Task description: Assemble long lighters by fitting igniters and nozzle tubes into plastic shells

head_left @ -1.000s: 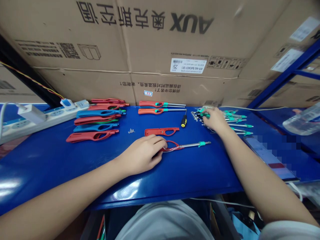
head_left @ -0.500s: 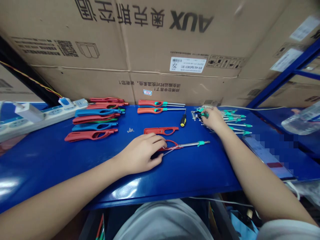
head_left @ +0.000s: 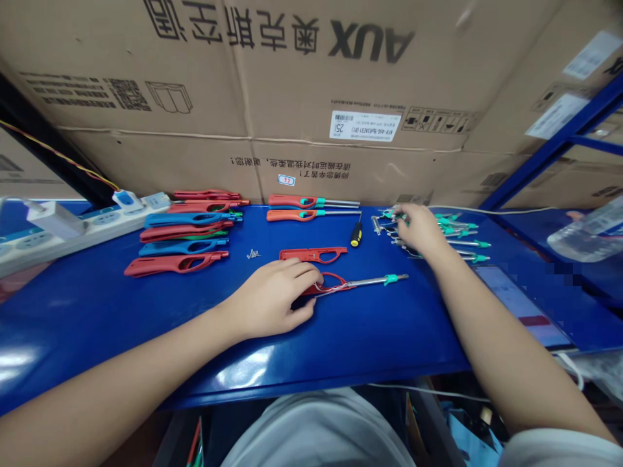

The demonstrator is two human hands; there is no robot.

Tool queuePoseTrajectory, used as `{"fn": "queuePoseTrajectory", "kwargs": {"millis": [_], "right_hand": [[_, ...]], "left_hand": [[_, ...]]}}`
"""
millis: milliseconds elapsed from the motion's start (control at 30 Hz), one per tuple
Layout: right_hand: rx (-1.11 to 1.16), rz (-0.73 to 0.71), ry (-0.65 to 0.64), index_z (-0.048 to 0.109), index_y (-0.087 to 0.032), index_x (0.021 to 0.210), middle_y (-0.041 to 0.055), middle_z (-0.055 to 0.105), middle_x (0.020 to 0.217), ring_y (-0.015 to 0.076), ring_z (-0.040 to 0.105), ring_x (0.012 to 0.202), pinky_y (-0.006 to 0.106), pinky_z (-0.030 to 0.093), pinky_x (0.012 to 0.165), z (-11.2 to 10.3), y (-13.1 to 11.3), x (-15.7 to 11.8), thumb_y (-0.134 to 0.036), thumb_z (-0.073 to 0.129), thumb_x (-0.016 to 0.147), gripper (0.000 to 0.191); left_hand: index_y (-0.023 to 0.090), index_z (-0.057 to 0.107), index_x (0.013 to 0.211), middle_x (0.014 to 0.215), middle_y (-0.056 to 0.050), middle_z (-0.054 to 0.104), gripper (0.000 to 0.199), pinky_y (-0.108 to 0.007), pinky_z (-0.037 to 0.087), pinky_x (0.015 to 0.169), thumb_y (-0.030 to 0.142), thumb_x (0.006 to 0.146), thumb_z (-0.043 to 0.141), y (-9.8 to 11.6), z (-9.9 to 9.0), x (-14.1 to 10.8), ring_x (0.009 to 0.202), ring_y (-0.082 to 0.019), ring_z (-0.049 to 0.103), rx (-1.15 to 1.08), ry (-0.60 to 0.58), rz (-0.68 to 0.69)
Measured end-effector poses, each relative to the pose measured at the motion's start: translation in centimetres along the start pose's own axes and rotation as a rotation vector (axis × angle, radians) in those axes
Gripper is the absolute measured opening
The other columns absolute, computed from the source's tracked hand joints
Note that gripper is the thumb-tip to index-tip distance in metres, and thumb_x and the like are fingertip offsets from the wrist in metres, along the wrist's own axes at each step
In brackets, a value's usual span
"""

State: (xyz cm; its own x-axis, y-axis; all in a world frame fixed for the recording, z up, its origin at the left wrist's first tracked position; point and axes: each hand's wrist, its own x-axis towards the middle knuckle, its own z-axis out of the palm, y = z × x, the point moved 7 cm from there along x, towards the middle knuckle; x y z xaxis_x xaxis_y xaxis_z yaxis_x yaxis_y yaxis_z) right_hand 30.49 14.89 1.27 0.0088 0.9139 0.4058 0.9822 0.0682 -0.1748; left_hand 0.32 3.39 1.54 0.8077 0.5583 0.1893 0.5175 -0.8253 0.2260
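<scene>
My left hand (head_left: 275, 299) is closed over the handle end of a red lighter shell (head_left: 333, 283), holding it flat on the table. A metal tube (head_left: 370, 281) with a teal collar extends from that shell to the right, and thin white wires run along it. Just behind lies another red shell half (head_left: 314, 254). My right hand (head_left: 419, 227) reaches into a pile of metal lighter tubes (head_left: 462, 243) with teal pieces. Its fingers are pinched together at the pile's left side; what they grip is too small to make out.
Red and blue lighter handles (head_left: 182, 246) lie stacked at left, beside a white power strip (head_left: 97, 224). Behind are two orange-red lighters (head_left: 292, 215). A screwdriver (head_left: 357, 233), small screws (head_left: 254, 254) and a phone (head_left: 523, 305) lie on the blue table (head_left: 341, 357).
My right hand has shifted slightly within the pile and its fingers have drawn together. The loose wire by my left thumb now lies closer to the red shell. My left hand has barely moved.
</scene>
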Motion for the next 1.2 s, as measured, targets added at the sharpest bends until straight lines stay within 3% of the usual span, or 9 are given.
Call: {"fn": "queuePoseTrajectory", "kwargs": {"millis": [200, 600, 800, 1000, 1133, 1200], "right_hand": [[0.061, 0.006, -0.01, 0.065, -0.017, 0.111, 0.0163, 0.07, 0.117, 0.0316, 0.065, 0.108, 0.044, 0.048, 0.098, -0.8, -0.7, -0.1, -0.009, 0.045, 0.086, 0.033], [0.028, -0.028, -0.024, 0.062, -0.019, 0.089, 0.013, 0.071, 0.092, 0.0304, 0.067, 0.088, 0.043, 0.053, 0.082, 0.1, 0.7, 0.3, -0.006, 0.055, 0.069, 0.025], [-0.006, -0.076, -0.007, 0.067, -0.018, 0.08, 0.0152, 0.07, 0.101, 0.0341, 0.062, 0.103, 0.046, 0.05, 0.09, 0.6, 0.6, 0.2, -0.006, 0.053, 0.069, 0.022], [-0.06, -0.009, 0.009, 0.072, -0.015, 0.085, 0.0172, 0.068, 0.104, 0.0347, 0.061, 0.107, 0.046, 0.05, 0.092, 0.6, 1.4, 0.2, -0.004, 0.052, 0.072, 0.026], [0.001, 0.026, 0.075, 0.073, -0.013, 0.087, 0.0192, 0.067, 0.099, 0.0348, 0.062, 0.101, 0.049, 0.048, 0.093, -0.5, 1.8, 0.5, -0.018, 0.06, 0.08, 0.015], [0.092, 0.015, 0.056, 0.072, -0.013, 0.088, 0.0188, 0.067, 0.096, 0.0328, 0.063, 0.094, 0.048, 0.049, 0.088, -0.8, 1.1, 0.5, -0.029, 0.062, 0.084, 0.019]], "left_hand": [[0.02, 0.062, 0.115, 0.114, -0.007, 0.07, 0.025, -0.039, 0.052, 0.091, 0.024, 0.092, 0.054, 0.0, 0.0, 0.0, 0.107, -0.025, 0.064, -0.003, -0.001, 0.0], [0.02, 0.062, 0.12, 0.117, -0.007, 0.07, 0.029, -0.039, 0.053, 0.093, 0.025, 0.092, 0.054, -0.1, 0.1, 0.0, 0.11, -0.026, 0.066, 0.018, -0.013, -0.01], [0.019, 0.061, 0.123, 0.121, -0.007, 0.07, 0.032, -0.04, 0.054, 0.094, 0.025, 0.092, 0.055, 0.0, 0.1, 0.0, 0.112, -0.026, 0.065, 0.02, -0.014, -0.005], [0.019, 0.061, 0.128, 0.125, -0.006, 0.069, 0.036, -0.042, 0.054, 0.096, 0.027, 0.093, 0.056, 0.0, 0.1, 0.0, 0.115, -0.026, 0.065, 0.02, 0.002, 0.002], [0.019, 0.06, 0.128, 0.126, -0.007, 0.069, 0.035, -0.041, 0.054, 0.096, 0.032, 0.096, 0.057, -0.1, 0.1, 0.0, 0.116, -0.026, 0.065, 0.029, 0.006, 0.002], [0.02, 0.061, 0.127, 0.125, -0.007, 0.07, 0.033, -0.04, 0.054, 0.094, 0.036, 0.098, 0.057, -0.2, 0.2, 0.1, 0.115, -0.026, 0.065, 0.041, 0.008, -0.007]]}}
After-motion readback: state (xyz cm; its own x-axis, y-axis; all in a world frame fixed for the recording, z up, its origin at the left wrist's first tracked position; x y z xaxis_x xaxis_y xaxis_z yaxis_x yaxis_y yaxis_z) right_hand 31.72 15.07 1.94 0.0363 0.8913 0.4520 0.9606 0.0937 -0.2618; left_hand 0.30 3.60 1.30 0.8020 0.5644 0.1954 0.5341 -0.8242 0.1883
